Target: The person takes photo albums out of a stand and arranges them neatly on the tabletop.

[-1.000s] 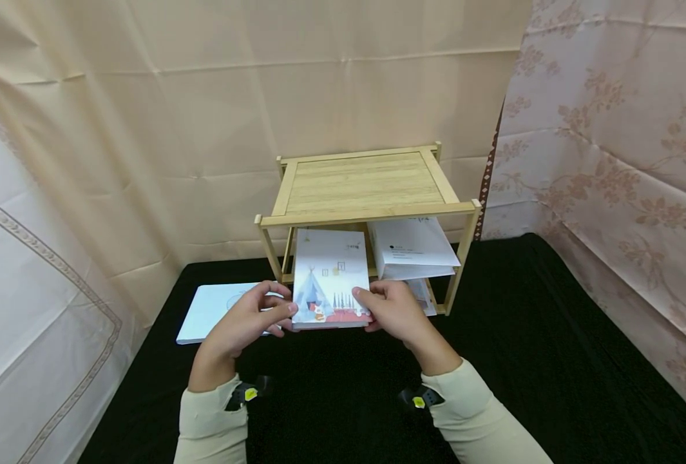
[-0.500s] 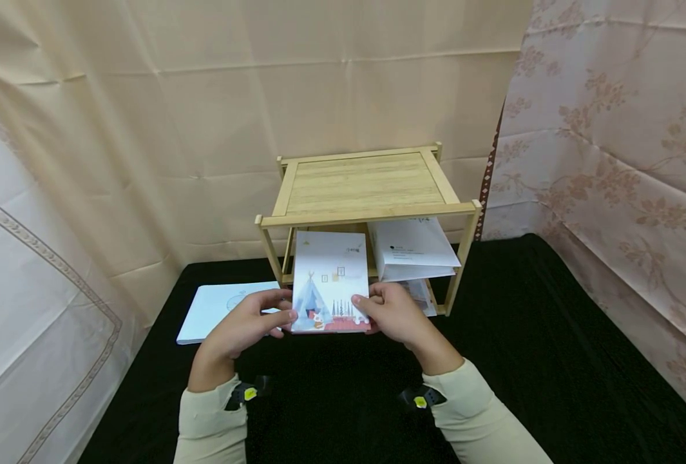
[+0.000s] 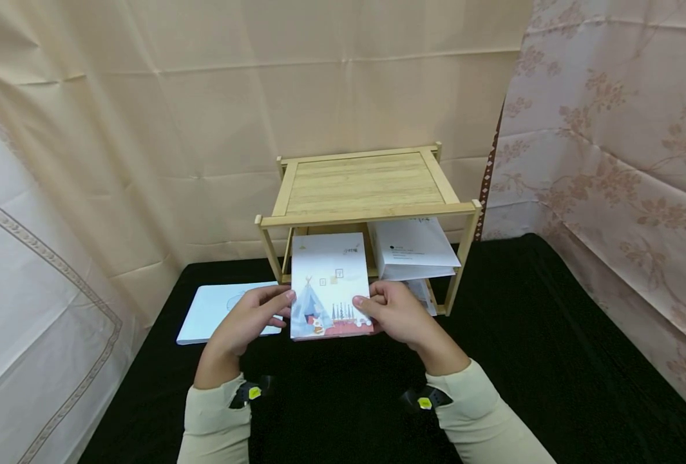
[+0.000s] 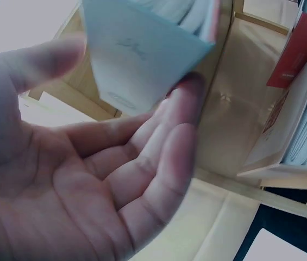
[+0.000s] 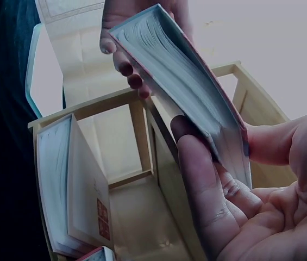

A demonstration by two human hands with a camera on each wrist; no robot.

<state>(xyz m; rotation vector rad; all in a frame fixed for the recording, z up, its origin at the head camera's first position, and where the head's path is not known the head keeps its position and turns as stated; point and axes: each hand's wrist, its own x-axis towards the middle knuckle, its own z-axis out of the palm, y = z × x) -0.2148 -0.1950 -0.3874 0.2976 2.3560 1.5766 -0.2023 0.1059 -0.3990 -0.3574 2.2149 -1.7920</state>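
A hardcover book with a blue tent and a pink strip on its pale cover is held between both hands in front of the shelf. My left hand holds its left side, thumb at the cover edge and fingers underneath. My right hand pinches the right side, thumb on the cover. The left wrist view shows the book's pale spine between thumb and fingers. In the right wrist view the page edges face the right palm, and the covers part slightly.
A two-tier wooden shelf stands behind the book. Another thick white book leans out of its middle opening on the right, with a further printed item below. A pale blue book lies on the black cloth at left.
The held book has come a little toward me, out from under the shelf's front bar, and its near edge sits lower. Both hands stay at its sides; the left fingers have shifted slightly.
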